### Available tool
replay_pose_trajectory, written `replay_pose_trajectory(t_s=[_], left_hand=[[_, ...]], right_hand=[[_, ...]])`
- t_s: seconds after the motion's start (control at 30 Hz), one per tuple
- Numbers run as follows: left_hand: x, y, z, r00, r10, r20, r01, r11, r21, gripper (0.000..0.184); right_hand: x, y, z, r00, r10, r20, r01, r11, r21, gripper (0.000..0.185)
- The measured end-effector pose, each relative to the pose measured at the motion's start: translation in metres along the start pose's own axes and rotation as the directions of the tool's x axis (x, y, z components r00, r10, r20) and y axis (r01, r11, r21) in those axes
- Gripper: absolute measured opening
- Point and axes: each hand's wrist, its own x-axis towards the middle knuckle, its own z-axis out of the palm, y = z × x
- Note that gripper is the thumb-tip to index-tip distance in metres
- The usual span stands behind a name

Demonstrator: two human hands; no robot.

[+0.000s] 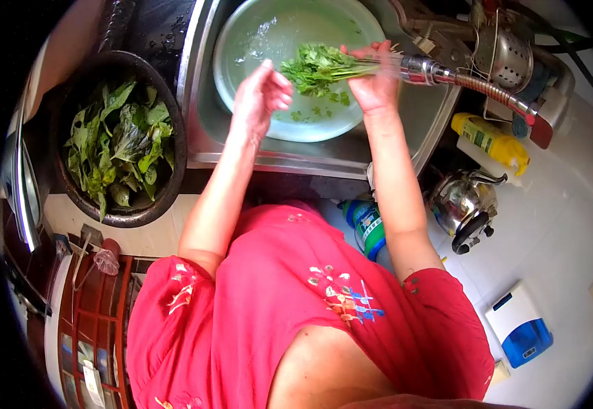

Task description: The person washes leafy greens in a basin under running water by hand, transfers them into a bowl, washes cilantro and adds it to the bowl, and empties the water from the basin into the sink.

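Note:
My right hand is closed around the stems of a bunch of leafy green herbs, which look like cilantro. The leaves point left over a pale round basin of water, where loose leaf bits float. Right beside that hand is the faucet head, with what looks like water running over the stems. My left hand is raised over the basin's left side, just left of the leaves. Its fingers are loosely curled, with the thumb apart, and nothing shows in them.
The basin sits in a steel sink. Left of it stands a dark round pot full of large green leaves. To the right are a yellow bottle, a metal kettle and a perforated steel holder. A green-and-blue container stands below the sink edge.

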Motion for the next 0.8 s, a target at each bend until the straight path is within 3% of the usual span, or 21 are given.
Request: replay_pose_trajectory(t_s=[0.03, 0.1, 0.17, 0.27, 0.37, 0.4, 0.5, 0.57, 0.63, 0.73, 0.8], left_hand=[[-0.004, -0.005, 0.002, 0.987, -0.087, 0.138, 0.080, 0.995, 0.057, 0.052], [-0.011, -0.016, 0.022, 0.917, -0.295, 0.270, 0.306, 0.952, 0.001, 0.069], [-0.007, -0.028, 0.041, 0.923, -0.255, 0.288, 0.296, 0.949, -0.107, 0.087], [0.013, -0.032, 0.058, 0.954, -0.116, 0.278, 0.183, 0.956, -0.229, 0.084], [0.023, -0.032, 0.069, 0.975, -0.086, 0.205, 0.154, 0.926, -0.346, 0.074], [0.026, -0.032, 0.072, 0.982, -0.074, 0.173, 0.134, 0.919, -0.372, 0.072], [0.038, -0.033, 0.076, 0.990, 0.005, 0.144, 0.070, 0.859, -0.507, 0.048], [0.047, -0.036, 0.076, 0.980, 0.059, 0.191, 0.060, 0.825, -0.562, 0.037], [0.049, -0.035, 0.075, 0.977, 0.075, 0.199, 0.030, 0.877, -0.480, 0.028], [0.050, -0.034, 0.072, 0.973, 0.023, 0.229, 0.083, 0.893, -0.443, 0.028], [0.055, -0.035, 0.071, 0.971, 0.015, 0.239, 0.104, 0.873, -0.476, 0.029]], right_hand=[[0.003, 0.003, 0.001, 0.997, 0.002, 0.081, -0.004, 1.000, 0.025, 0.025], [0.001, 0.008, 0.017, 0.999, -0.040, 0.027, 0.042, 0.995, -0.085, 0.028], [-0.005, 0.011, 0.031, 0.998, -0.064, 0.021, 0.068, 0.969, -0.237, 0.032], [-0.019, 0.012, 0.040, 0.993, -0.042, 0.107, 0.089, 0.865, -0.494, 0.040], [-0.037, 0.011, 0.040, 0.973, -0.167, 0.162, 0.204, 0.284, -0.937, 0.033], [-0.044, 0.011, 0.043, 0.957, -0.157, 0.244, 0.270, 0.179, -0.946, 0.026], [-0.061, 0.007, 0.040, 0.971, -0.135, 0.197, 0.210, 0.095, -0.973, 0.024], [-0.066, 0.002, 0.034, 0.983, -0.103, 0.151, 0.164, 0.131, -0.978, 0.028], [-0.074, 0.000, 0.040, 0.987, -0.072, 0.146, 0.157, 0.191, -0.969, 0.029], [-0.072, -0.005, 0.035, 1.000, -0.017, 0.001, 0.013, 0.697, -0.717, 0.030], [-0.069, -0.014, 0.033, 0.981, -0.041, -0.192, -0.107, 0.706, -0.700, 0.041]])
